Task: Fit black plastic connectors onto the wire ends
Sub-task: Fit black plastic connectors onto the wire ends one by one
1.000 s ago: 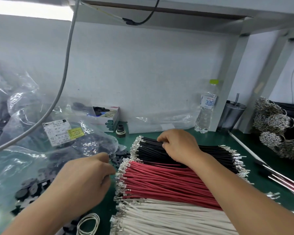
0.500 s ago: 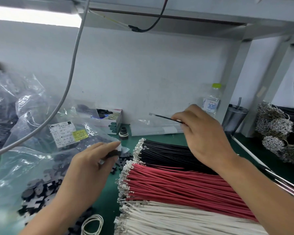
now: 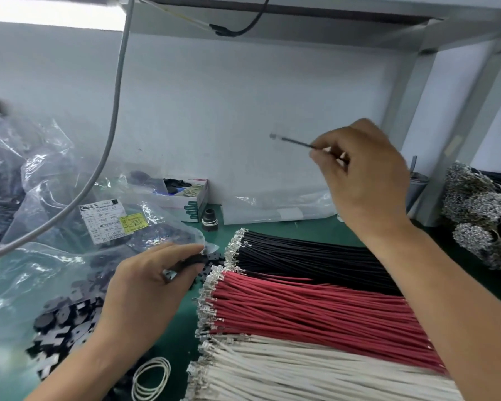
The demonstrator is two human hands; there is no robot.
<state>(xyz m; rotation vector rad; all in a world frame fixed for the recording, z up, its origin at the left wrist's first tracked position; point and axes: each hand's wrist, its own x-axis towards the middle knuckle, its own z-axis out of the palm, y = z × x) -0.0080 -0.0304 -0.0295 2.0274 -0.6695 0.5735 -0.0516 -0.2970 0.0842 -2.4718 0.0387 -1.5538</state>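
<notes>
The right hand (image 3: 362, 175) pinches a black wire (image 3: 297, 141) raised above the far wire bundles (image 3: 315, 287); the left hand (image 3: 154, 282) grips a black connector (image 3: 194, 259).

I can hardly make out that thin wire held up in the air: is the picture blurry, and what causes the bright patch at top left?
Head view: the raised wire and right hand are motion-blurred; the lamp overexposes that corner; the plastic bag shows glare.
</notes>
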